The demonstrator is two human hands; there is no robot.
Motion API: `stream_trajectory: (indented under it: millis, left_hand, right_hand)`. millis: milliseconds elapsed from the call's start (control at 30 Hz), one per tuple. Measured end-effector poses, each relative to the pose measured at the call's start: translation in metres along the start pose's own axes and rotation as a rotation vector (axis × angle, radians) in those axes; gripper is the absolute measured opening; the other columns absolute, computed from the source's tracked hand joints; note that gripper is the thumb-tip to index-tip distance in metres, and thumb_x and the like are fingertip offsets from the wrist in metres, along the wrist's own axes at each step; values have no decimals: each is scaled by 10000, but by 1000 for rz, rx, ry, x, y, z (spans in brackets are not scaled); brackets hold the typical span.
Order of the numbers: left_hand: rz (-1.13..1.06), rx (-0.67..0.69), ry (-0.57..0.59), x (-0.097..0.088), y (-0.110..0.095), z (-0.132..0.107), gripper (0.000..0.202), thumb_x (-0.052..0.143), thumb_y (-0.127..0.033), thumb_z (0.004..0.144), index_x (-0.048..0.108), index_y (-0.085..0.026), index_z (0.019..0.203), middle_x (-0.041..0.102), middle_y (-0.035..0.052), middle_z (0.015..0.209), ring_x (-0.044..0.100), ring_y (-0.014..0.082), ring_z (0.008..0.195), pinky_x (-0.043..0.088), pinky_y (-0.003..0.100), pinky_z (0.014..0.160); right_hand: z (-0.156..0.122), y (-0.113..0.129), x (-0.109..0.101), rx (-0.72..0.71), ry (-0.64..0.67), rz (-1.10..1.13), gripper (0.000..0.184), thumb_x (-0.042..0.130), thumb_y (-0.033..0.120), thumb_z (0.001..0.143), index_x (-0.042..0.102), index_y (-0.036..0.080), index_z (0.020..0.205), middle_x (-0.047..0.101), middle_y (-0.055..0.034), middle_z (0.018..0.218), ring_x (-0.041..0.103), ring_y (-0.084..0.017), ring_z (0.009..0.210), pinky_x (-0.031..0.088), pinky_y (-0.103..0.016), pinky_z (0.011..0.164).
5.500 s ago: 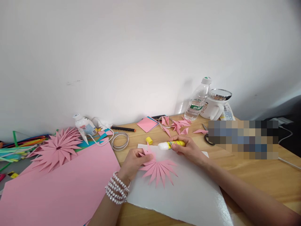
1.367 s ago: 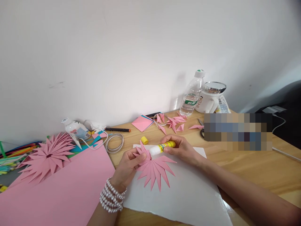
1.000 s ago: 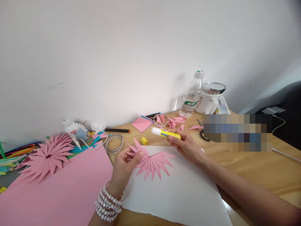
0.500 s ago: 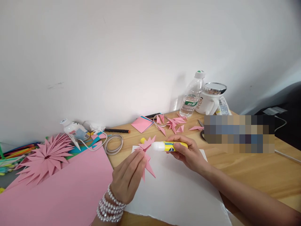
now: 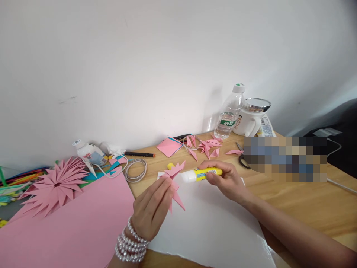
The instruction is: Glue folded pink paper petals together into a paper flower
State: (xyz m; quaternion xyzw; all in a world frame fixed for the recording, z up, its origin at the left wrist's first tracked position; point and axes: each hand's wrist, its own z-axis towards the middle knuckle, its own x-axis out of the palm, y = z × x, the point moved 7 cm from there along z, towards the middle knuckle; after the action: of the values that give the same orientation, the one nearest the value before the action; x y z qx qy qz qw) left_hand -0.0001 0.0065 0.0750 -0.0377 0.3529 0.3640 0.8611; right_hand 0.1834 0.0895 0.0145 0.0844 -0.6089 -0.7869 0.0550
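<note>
Pinched in my left hand (image 5: 153,206) is a pink folded-paper piece (image 5: 175,171) with several sharp points; my fingers hide its middle. My right hand (image 5: 227,182) is closed around a yellow and white glue stick (image 5: 205,174), uncapped, its white end facing left close to the paper points. I cannot tell whether the tip touches the paper. Behind the folded piece, a yellow cap (image 5: 170,165) lies on the table. Both hands are above a white sheet (image 5: 212,227).
A large pink paper star (image 5: 57,186) rests on pink sheets (image 5: 83,227) at left. Toward the wall are a coiled cable (image 5: 136,170), small folded pink pieces (image 5: 206,147), a water bottle (image 5: 228,115) and a white mug (image 5: 248,121). Scissors (image 5: 243,160) lie at right, partly behind a blurred patch.
The glue stick has shifted slightly and now tilts, its white end lower and a little away from the folded points. My left hand keeps its hold on the paper piece.
</note>
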Motion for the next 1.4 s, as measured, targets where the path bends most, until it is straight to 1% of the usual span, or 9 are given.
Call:
stream_trajectory:
  millis: [67, 233, 433, 533, 667, 800, 1033, 1267, 1400]
  left_hand:
    - [-12, 25, 23, 3, -2, -1, 310, 543, -55, 792, 564, -85, 1100, 665, 147, 1037, 546, 258, 1101, 511, 365, 865]
    - [-45, 50, 59, 7, -5, 0, 306, 542, -17, 778, 571, -46, 1081, 652, 173, 1052, 520, 273, 1126, 497, 384, 883]
    - [-55, 53, 44, 4, -5, 2, 296, 542, -9, 772, 578, -35, 1064, 653, 183, 1040, 517, 278, 1131, 496, 377, 880]
    - [-51, 64, 58, 4, -7, 3, 278, 525, -12, 784, 585, -45, 1053, 659, 175, 1032, 513, 272, 1137, 491, 372, 888]
    - [-31, 86, 82, 5, -10, 6, 262, 502, -34, 807, 584, -54, 1055, 670, 158, 1021, 518, 254, 1135, 486, 359, 905]
    - [-26, 97, 94, 6, -12, 7, 251, 476, -53, 828, 576, -56, 1058, 670, 155, 1022, 521, 256, 1130, 503, 363, 882]
    - [14, 127, 114, 9, -15, 6, 233, 480, -41, 824, 591, -42, 1029, 678, 151, 1001, 543, 270, 1099, 515, 366, 859]
    - [-7, 127, 120, 8, -16, 8, 240, 434, -52, 848, 589, -32, 1031, 678, 157, 997, 532, 266, 1114, 503, 370, 881]
    - [-14, 117, 102, 8, -13, 7, 246, 434, -58, 852, 579, -47, 1050, 677, 152, 1002, 518, 253, 1133, 502, 359, 882]
  right_hand:
    - [-1, 1, 2, -8, 8, 9, 264, 598, 449, 749, 670, 219, 857, 581, -30, 694, 445, -125, 547, 342, -249, 470]
    - [0, 16, 14, -116, 168, 68, 155, 606, 345, 772, 666, 238, 867, 624, -58, 812, 538, -200, 780, 416, -298, 617]
    - [3, 20, 2, -163, 85, 60, 114, 601, 306, 783, 666, 252, 860, 619, -54, 816, 553, -201, 788, 431, -312, 643]
    - [2, 23, 5, -173, 93, 81, 109, 601, 285, 787, 661, 259, 874, 627, -48, 824, 558, -194, 791, 437, -303, 636]
    - [1, 32, 11, -225, 142, 22, 84, 607, 238, 779, 662, 235, 843, 618, -59, 784, 543, -172, 723, 411, -272, 551]
    - [1, 42, 4, -325, 68, -58, 69, 606, 202, 771, 651, 217, 821, 600, -57, 761, 528, -152, 672, 379, -245, 495]
    - [-2, 49, 9, -439, 124, -99, 202, 610, 84, 737, 651, 236, 864, 614, -39, 772, 540, -144, 694, 408, -251, 549]
    - [-2, 50, 7, -461, 66, -168, 126, 608, 144, 760, 652, 215, 854, 613, -59, 796, 560, -155, 699, 426, -259, 532]
    - [-3, 50, 6, -471, 58, -165, 156, 604, 142, 767, 640, 224, 894, 605, -61, 839, 567, -156, 735, 449, -278, 579]
